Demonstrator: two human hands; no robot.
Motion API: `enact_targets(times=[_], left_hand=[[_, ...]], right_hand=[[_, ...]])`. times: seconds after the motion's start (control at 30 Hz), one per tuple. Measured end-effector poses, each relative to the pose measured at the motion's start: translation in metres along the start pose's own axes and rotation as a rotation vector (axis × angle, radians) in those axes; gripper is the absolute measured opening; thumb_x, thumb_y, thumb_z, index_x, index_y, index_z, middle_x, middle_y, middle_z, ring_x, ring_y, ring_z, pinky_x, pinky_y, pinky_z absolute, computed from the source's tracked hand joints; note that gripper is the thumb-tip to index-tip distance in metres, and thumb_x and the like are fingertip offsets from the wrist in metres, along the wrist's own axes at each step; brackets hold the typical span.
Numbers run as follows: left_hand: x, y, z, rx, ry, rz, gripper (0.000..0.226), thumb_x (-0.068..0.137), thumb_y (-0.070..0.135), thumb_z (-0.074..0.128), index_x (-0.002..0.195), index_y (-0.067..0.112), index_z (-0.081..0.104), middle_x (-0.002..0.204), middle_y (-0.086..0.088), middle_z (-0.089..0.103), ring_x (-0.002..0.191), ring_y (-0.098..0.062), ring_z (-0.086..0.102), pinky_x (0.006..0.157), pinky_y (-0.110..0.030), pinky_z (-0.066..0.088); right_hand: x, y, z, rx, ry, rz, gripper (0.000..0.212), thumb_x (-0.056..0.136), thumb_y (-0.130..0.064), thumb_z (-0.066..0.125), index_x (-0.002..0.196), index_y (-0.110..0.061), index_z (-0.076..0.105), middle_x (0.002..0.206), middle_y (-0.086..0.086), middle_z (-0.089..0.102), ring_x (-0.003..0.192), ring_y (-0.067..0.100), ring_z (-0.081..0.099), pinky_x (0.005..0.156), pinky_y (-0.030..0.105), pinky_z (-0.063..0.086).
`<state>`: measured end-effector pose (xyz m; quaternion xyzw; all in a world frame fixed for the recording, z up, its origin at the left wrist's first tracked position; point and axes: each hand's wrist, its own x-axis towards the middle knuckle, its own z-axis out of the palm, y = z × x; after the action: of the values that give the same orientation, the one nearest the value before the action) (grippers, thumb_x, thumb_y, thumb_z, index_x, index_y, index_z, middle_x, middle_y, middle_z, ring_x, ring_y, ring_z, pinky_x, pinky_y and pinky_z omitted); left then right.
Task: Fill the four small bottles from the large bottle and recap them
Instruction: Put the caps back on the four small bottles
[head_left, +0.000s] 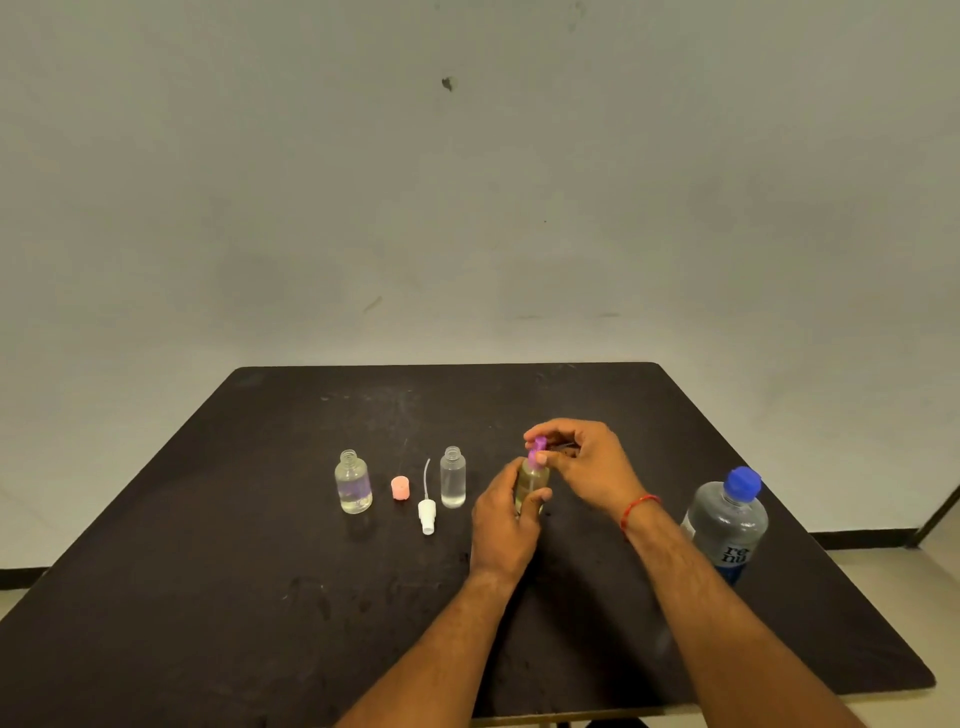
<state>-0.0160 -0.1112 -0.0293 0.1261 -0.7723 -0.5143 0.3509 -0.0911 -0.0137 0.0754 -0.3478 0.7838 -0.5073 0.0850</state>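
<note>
Scuffed black table (260, 597) | left hand (501, 535) grips clear bottle (530, 483) | right hand (582, 460) fingers pinch purple cap (538, 447)

left hand (506, 525) gripping small bottle (531, 483), right hand (582, 460) on purple cap (538, 448)

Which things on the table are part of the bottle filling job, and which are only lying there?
Part of the job: large bottle, three small bottles, purple cap, pink cap, white spray top.

Only lying there: nothing; only three small bottles show.
</note>
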Motion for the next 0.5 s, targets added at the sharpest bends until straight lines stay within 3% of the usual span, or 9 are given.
enact_targets(times=[0.1, 0.23, 0.3, 0.33, 0.4, 0.43, 0.47, 0.5], left_hand=[[-0.001, 0.0, 0.0, -0.002, 0.0, -0.003, 0.026, 0.095, 0.025, 0.072, 0.117, 0.037, 0.064, 0.103, 0.015, 0.071, 0.099, 0.001, 0.065, 0.083, -0.011, 0.049], [-0.002, 0.001, -0.001, -0.031, 0.0, -0.009, 0.026, 0.096, 0.027, 0.07, 0.116, 0.041, 0.063, 0.105, 0.014, 0.072, 0.1, -0.002, 0.066, 0.087, -0.021, 0.054], [-0.002, 0.003, -0.001, -0.058, -0.004, -0.031, 0.029, 0.097, 0.022, 0.068, 0.119, 0.041, 0.062, 0.106, 0.015, 0.072, 0.101, -0.002, 0.067, 0.089, -0.024, 0.055], [-0.002, 0.003, -0.001, -0.06, -0.009, -0.042, 0.029, 0.098, 0.02, 0.066, 0.12, 0.038, 0.063, 0.106, 0.014, 0.072, 0.101, -0.003, 0.068, 0.09, -0.028, 0.057], [-0.002, 0.002, -0.002, -0.059, -0.013, -0.042, 0.026, 0.1, 0.017, 0.063, 0.119, 0.035, 0.064, 0.104, 0.013, 0.072, 0.1, -0.004, 0.069, 0.089, -0.034, 0.058], [-0.003, 0.002, -0.002, -0.067, -0.014, -0.035, 0.025, 0.1, 0.019, 0.062, 0.118, 0.036, 0.064, 0.104, 0.014, 0.073, 0.1, -0.004, 0.069, 0.089, -0.034, 0.059], [-0.003, 0.003, -0.002, -0.074, -0.014, -0.03, 0.022, 0.099, 0.024, 0.063, 0.119, 0.034, 0.065, 0.106, 0.015, 0.073, 0.102, -0.004, 0.069, 0.09, -0.033, 0.058], [-0.003, 0.004, -0.002, -0.083, -0.016, -0.026, 0.024, 0.097, 0.033, 0.064, 0.121, 0.032, 0.065, 0.107, 0.015, 0.072, 0.103, -0.004, 0.068, 0.09, -0.033, 0.058]], right_hand=[[0.002, -0.003, -0.002, -0.081, -0.045, 0.005, 0.022, 0.079, -0.001, 0.075, 0.092, -0.019, 0.075, 0.089, -0.006, 0.073, 0.084, -0.005, 0.066, 0.07, 0.008, 0.049], [0.0, -0.001, 0.009, -0.106, 0.056, -0.022, 0.026, 0.075, 0.001, 0.076, 0.078, -0.025, 0.072, 0.074, -0.005, 0.07, 0.07, 0.0, 0.064, 0.068, 0.016, 0.05], [-0.002, 0.002, 0.017, -0.082, 0.116, -0.004, 0.026, 0.076, 0.0, 0.075, 0.077, -0.026, 0.07, 0.073, -0.006, 0.069, 0.072, 0.002, 0.065, 0.077, 0.024, 0.053], [-0.005, 0.002, 0.021, -0.075, 0.15, 0.006, 0.025, 0.077, -0.002, 0.075, 0.077, -0.026, 0.07, 0.074, -0.008, 0.069, 0.074, 0.003, 0.065, 0.092, 0.029, 0.051], [-0.009, 0.003, 0.028, -0.11, 0.226, 0.022, 0.023, 0.079, -0.006, 0.074, 0.079, -0.027, 0.069, 0.075, -0.01, 0.068, 0.079, 0.003, 0.066, 0.121, 0.038, 0.019], [-0.009, 0.003, 0.03, -0.128, 0.258, 0.026, 0.022, 0.079, -0.007, 0.075, 0.079, -0.028, 0.069, 0.075, -0.011, 0.068, 0.081, 0.002, 0.065, 0.123, 0.04, 0.003], [-0.009, 0.004, 0.03, -0.126, 0.273, 0.03, 0.022, 0.079, -0.008, 0.075, 0.079, -0.029, 0.069, 0.075, -0.013, 0.069, 0.081, 0.001, 0.065, 0.123, 0.042, -0.002], [-0.009, 0.004, 0.029, -0.094, 0.269, 0.032, 0.022, 0.079, -0.009, 0.076, 0.08, -0.03, 0.07, 0.075, -0.014, 0.069, 0.081, -0.001, 0.065, 0.123, 0.045, 0.003]])
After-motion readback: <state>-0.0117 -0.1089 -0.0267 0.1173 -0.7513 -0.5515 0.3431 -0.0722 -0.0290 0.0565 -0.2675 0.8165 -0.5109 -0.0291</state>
